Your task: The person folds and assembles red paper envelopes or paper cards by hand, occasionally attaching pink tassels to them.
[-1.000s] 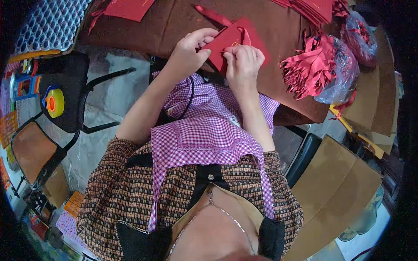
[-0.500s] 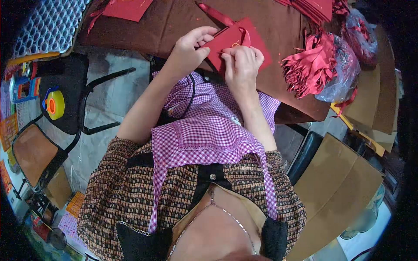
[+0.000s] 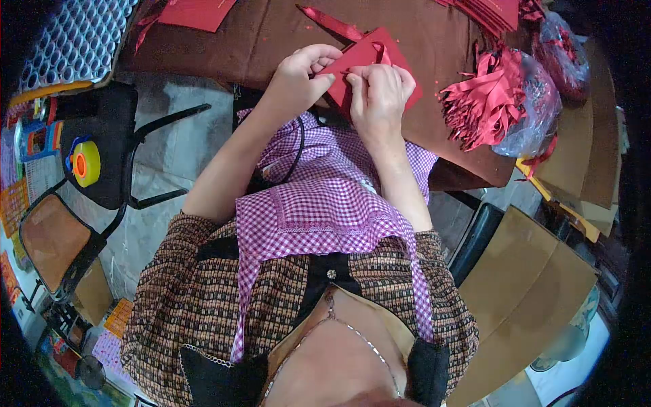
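A red card (image 3: 366,46), possibly an envelope or small folder, lies tilted near the table's front edge. My left hand (image 3: 302,78) grips its left edge between thumb and curled fingers. Over the card's middle, my right hand (image 3: 380,98) is closed in a pinch on the red ribbon (image 3: 381,53), which loops up from the card. The ribbon's long tail (image 3: 332,22) stretches past the card's upper left edge onto the cloth. My right fingers hide the pinched part of the ribbon and much of the card's face.
A brown cloth (image 3: 224,51) covers the table. To the right lie a bundle of red ribbons (image 3: 485,102) and a clear plastic bag (image 3: 539,112). Red cards (image 3: 491,13) are stacked at the back right; another card (image 3: 196,13) lies back left. A black chair (image 3: 102,149) holds yellow tape (image 3: 88,164).
My right hand has shifted slightly up and right over the card, covering more of the ribbon's knot area. My left hand keeps its grip, its thumb a little farther along the card.
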{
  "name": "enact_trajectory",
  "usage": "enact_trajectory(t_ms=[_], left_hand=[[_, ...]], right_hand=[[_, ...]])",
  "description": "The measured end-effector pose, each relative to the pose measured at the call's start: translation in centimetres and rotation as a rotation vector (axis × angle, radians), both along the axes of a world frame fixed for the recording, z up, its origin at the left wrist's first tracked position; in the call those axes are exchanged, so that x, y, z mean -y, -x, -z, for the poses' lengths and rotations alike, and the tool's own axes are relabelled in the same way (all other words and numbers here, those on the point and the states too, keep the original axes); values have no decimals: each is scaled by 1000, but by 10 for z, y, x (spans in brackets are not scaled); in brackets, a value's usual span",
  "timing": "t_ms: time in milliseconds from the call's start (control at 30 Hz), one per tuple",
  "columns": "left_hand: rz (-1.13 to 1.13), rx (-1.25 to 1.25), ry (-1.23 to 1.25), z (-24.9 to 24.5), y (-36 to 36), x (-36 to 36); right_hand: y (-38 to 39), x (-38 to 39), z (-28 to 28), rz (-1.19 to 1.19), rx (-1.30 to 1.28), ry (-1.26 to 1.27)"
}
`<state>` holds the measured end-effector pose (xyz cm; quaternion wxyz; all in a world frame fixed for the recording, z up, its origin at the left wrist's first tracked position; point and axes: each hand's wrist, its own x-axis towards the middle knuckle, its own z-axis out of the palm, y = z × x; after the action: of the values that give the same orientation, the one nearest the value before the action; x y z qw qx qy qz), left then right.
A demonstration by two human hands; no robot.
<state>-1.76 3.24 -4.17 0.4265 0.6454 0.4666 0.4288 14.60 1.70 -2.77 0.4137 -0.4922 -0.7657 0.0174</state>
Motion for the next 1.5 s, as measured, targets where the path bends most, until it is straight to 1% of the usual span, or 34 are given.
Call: enact_trajectory(t_ms=[167, 233, 367, 467, 567, 633, 667, 733, 767, 833, 867, 933, 1033, 1133, 1267, 1333, 1467, 1500], left_hand=[[-63, -68, -81, -3, -4, 5], [-60, -150, -77, -12, -4, 10], [-55, -151, -26, -15, -4, 13], [-42, -101, 31, -10, -3, 12], [-35, -195, 68, -14, 0, 10], [-34, -495, -133, -19, 0, 8], [-22, -502, -136, -22, -1, 7], [13, -447, -19, -26, -2, 5], [23, -457, -21, -27, -1, 4], [149, -206, 253, -28, 1, -1], [155, -216, 252, -27, 3, -3], [257, -23, 375, -21, 8, -5], [279, 2, 447, -12, 10, -8], [280, -71, 439, -22, 9, -7], [275, -101, 454, -25, 8, -5], [223, -144, 357, -23, 4, -3], [154, -155, 339, -21, 3, -1], [157, -93, 384, -25, 3, -1]], right_hand=[[1, 2, -4, 15, 22, -7], [3, 4, -7, 17, 16, -48], [-1, 6, -9, 31, 24, -46], [-11, 6, -8, 61, -29, -12], [-22, 10, -10, 51, -33, 62], [-25, 12, -3, 35, -33, 41], [-26, 13, -1, 23, -16, 58], [-26, 14, 5, 37, 30, 92], [-27, 11, 10, 47, 20, 93], [-29, 8, 23, 56, 3, 117], [-28, 6, 26, 63, 13, 93], [-29, 6, 27, 65, 11, 89], [-28, 6, 29, 64, 16, 76], [-28, 7, 29, 64, 26, 68], [-27, 6, 29, 63, 37, 44], [-27, 6, 26, 60, 36, 55], [-26, 8, 18, 68, -2, 100], [-25, 8, 16, 66, 1, 102]])
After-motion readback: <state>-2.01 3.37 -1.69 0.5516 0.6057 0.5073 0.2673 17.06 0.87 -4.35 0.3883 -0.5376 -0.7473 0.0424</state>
